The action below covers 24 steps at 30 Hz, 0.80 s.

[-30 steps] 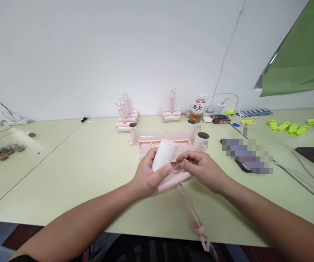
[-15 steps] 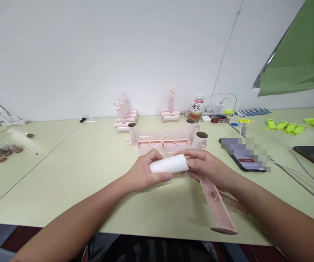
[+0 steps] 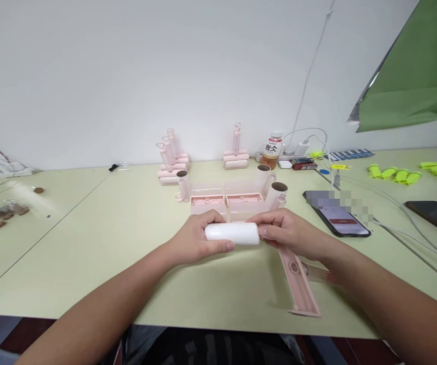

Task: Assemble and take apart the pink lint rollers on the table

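My left hand is wrapped around a white lint roller refill, thumb along its near side. The roll lies nearly level above the table. Fingertips of my right hand pinch at the roll's right end. The same hand also grips a pink trough-shaped lint roller housing, which slants down toward the table's front edge. A clear handle sticks out from the housing, partly behind my wrist. What my right fingertips touch at the roll's end is hidden.
Behind my hands lie two open pink lint roller cases, with cardboard-cored rolls standing nearby. Finished-looking pink lint rollers stand by the wall beside a drink bottle. To the right are a phone, cables and yellow-green pieces.
The white roll has turned from a slight tilt to nearly level. The pink housing has swung slightly left and up, its end now smeared by motion. My grip stays the same.
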Tool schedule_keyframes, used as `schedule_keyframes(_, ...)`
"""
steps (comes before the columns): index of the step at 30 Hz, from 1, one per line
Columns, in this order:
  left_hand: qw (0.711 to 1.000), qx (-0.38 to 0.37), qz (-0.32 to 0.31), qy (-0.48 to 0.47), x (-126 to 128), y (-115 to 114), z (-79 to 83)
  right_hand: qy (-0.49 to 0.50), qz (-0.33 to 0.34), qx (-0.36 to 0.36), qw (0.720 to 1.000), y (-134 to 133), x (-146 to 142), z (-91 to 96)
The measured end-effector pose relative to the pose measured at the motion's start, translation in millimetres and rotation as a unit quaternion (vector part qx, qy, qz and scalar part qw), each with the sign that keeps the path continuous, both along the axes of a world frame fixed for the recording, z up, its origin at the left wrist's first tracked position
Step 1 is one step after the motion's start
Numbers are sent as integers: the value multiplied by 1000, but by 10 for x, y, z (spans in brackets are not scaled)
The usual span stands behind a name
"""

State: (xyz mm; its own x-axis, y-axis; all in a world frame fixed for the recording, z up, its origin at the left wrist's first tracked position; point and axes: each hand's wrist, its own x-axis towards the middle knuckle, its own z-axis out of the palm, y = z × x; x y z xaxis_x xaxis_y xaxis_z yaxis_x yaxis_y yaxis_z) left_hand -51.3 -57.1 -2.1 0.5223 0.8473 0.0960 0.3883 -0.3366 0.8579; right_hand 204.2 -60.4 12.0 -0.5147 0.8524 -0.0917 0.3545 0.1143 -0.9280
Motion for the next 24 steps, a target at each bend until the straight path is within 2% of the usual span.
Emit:
schedule_keyframes(8,998,5,-23,65,-3,2,19,-7,-4,-4,1000,-35,-54,38)
schedule_keyframes(16,975,46,-88,200,22,-36,108,-80,21,62,995,-38,-111,-54)
schedule_keyframes(21,978,29,-81,192,2,0,81,-100,21,112,988,-29,-78,-81)
schedule_keyframes(24,983,2,-72,171,-10,10,60,-104,-9,134,985,-31,-65,-72)
